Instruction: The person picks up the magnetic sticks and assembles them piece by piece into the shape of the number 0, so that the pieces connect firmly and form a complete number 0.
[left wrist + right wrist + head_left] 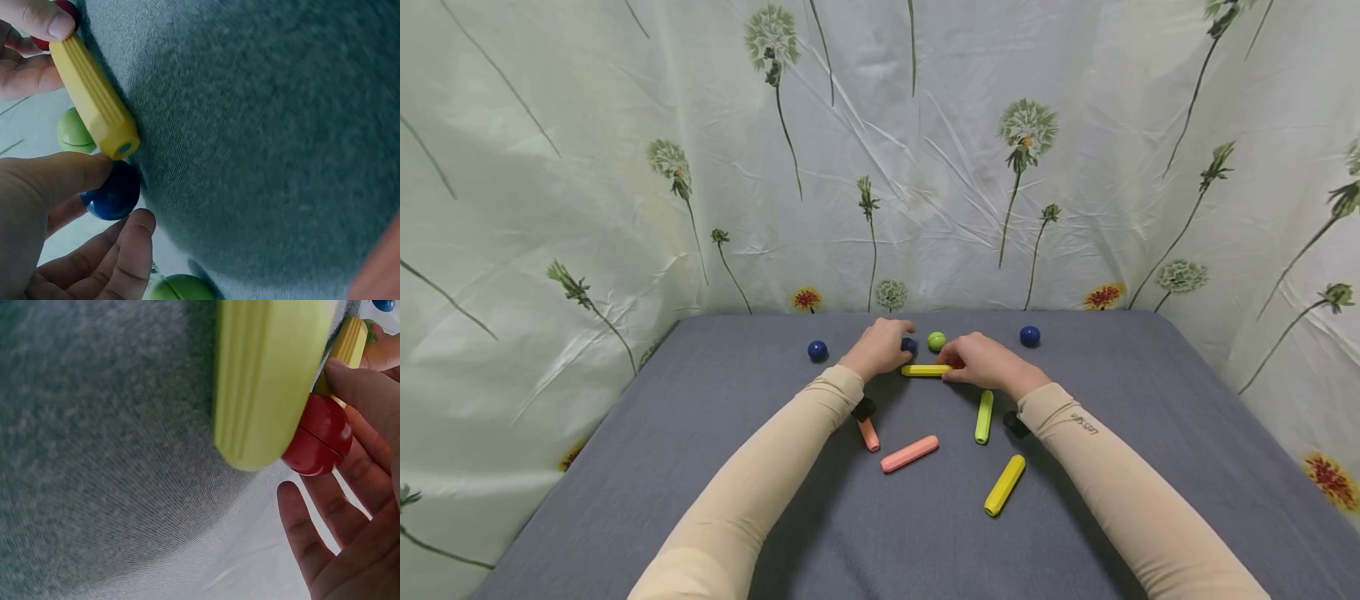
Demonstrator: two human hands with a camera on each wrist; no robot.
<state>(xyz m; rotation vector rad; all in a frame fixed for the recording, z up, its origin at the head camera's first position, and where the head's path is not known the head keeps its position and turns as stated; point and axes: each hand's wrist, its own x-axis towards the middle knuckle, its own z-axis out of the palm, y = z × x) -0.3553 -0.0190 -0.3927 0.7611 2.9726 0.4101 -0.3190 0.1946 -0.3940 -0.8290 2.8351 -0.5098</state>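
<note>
A yellow stick (925, 371) lies across the far part of the grey tabletop (662, 433), between the two hands. Its left end is at the left hand (880, 346) and its right end is at the right hand (988, 362).

The left hand is curled round a blue ball (115, 194), with the thumb on one side and bent fingers on the other. The ball sits right by the stick's left end. The right hand pinches the stick's right end, with the thumb pressed on it. A red ball (319, 434) is at that end too, in between the thumb and the fingers. The other fingers of this hand are spread a bit.

Just past the stick, on the far side, is a green ball (936, 341). One more blue ball (817, 351) is off to the left, and another (1030, 336) is off to the right.

Nearer, a lime stick (984, 417) lies by the right arm, with a second yellow stick (1004, 485) nearer still. To the left are a pink stick (910, 454) and another one (868, 434), partly hidden by the left arm.
</note>
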